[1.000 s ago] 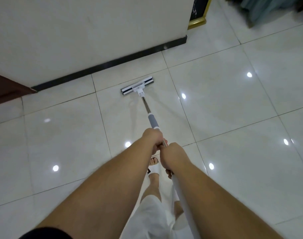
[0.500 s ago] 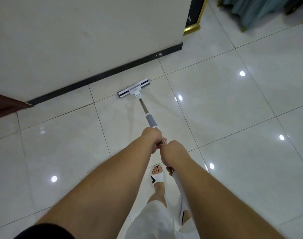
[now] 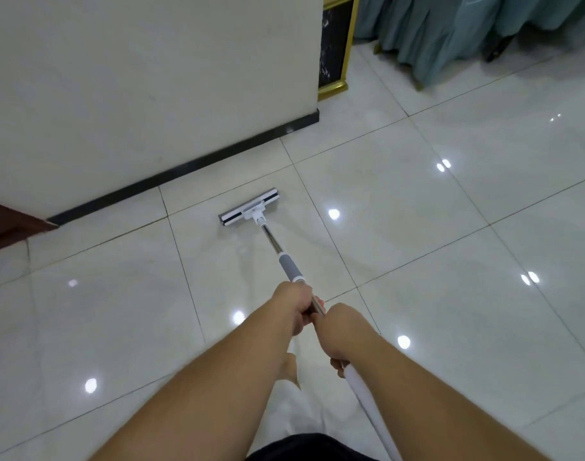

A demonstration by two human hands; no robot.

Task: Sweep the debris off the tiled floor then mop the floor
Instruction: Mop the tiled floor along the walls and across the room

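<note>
A flat mop with a white and black head (image 3: 249, 209) lies on the glossy white tiled floor (image 3: 417, 247), a short way out from the wall's black skirting. Its metal pole with a grey sleeve (image 3: 289, 266) runs back toward me. My left hand (image 3: 294, 306) grips the pole just below the grey sleeve. Right behind it my right hand (image 3: 344, 331) grips the white upper part of the handle (image 3: 367, 397). I see no debris on the tiles.
A cream wall (image 3: 134, 94) with black skirting (image 3: 191, 168) runs across the upper left. A gold-framed dark panel (image 3: 334, 48) stands at its corner, with teal draped cloth (image 3: 467, 31) beyond. A brown wooden edge (image 3: 8, 221) is at far left. My leg (image 3: 289, 371) shows below.
The mop head has been drawn back from the skirting toward me, and my view has tilted up, showing more of the corner and the teal cloth. Both hands keep their hold.
</note>
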